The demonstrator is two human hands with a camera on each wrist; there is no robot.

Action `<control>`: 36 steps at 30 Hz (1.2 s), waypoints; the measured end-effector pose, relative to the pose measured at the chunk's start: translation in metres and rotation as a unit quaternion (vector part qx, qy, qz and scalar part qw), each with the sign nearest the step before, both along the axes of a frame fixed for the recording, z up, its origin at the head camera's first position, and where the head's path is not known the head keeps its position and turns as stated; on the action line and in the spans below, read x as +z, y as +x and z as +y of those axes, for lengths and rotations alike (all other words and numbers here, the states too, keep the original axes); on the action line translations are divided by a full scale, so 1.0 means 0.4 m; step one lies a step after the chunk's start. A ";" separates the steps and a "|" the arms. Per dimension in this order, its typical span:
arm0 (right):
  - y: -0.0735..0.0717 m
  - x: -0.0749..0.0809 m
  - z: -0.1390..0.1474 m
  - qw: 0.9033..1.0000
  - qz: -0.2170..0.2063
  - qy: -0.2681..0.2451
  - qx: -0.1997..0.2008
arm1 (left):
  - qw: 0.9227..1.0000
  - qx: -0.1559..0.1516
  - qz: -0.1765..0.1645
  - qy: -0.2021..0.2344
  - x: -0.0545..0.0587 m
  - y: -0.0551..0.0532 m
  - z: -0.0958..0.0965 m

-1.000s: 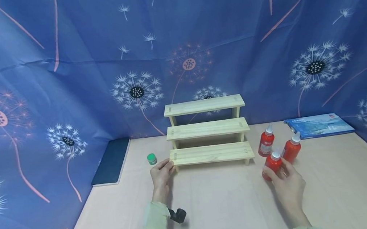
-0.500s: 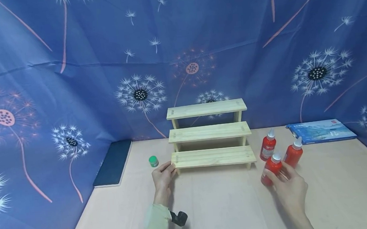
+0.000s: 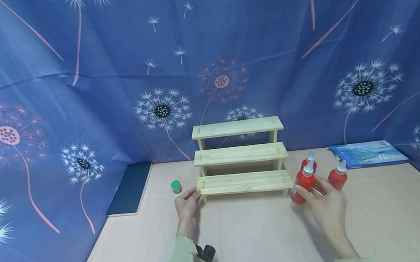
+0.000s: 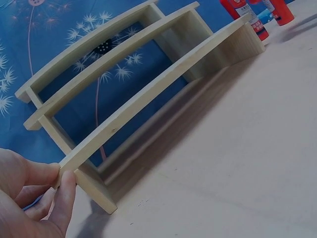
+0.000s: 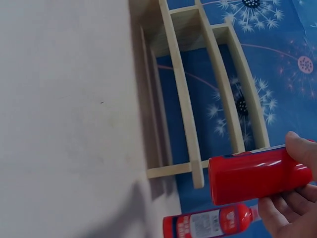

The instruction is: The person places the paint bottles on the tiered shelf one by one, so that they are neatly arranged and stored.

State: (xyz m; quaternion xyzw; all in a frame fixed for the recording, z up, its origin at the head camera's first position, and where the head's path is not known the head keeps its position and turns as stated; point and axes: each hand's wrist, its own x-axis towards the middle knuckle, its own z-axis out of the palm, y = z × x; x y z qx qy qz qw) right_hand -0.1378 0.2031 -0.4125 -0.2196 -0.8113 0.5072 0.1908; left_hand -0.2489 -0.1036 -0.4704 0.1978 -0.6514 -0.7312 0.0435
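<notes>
A three-step wooden shelf (image 3: pixel 243 183) stands at the middle back of the table. My left hand (image 3: pixel 187 208) pinches the left end of its lowest board between thumb and fingers, as the left wrist view also shows. My right hand (image 3: pixel 327 208) grips a red squeeze bottle (image 5: pixel 252 176) with a pale pointed cap, raised off the table and slightly tilted by the shelf's right end. A second red bottle (image 5: pixel 205 224) stands behind it, partly hidden in the head view. The third red bottle (image 3: pixel 337 178) stands to the right, just beyond my right hand.
A small green-lidded jar (image 3: pixel 176 186) sits left of the shelf. At the back left lies a dark blue book (image 3: pixel 129 190). A flat blue box (image 3: pixel 368 153) lies at the back right. Blue dandelion-print cloth (image 3: pixel 113 52) hangs behind the table.
My right hand has lifted its red bottle and brought it a little left and forward, covering part of the bottle behind. My left hand keeps its hold on the shelf. The head view tilts slightly.
</notes>
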 end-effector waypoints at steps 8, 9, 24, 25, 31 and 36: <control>-0.031 0.037 -0.011 0.999 0.025 0.026 0.018 | 1.000 0.001 0.002 -0.006 0.000 0.002 -0.002; -0.036 0.041 -0.012 0.999 0.028 0.032 0.019 | 1.000 0.002 0.002 -0.006 -0.002 0.001 -0.002; -0.120 0.112 -0.024 0.997 0.058 0.013 0.041 | 1.000 0.004 0.009 -0.005 -0.005 0.005 -0.004; -0.125 0.118 -0.025 0.997 0.059 0.013 0.042 | 1.000 0.004 0.011 -0.004 -0.005 0.006 -0.004; -0.155 0.144 -0.023 0.996 0.072 0.013 0.049 | 1.000 0.005 0.017 0.000 -0.008 0.005 -0.003; -0.179 0.159 -0.022 0.995 0.088 0.018 0.044 | 1.000 0.009 0.023 -0.003 -0.015 0.003 0.001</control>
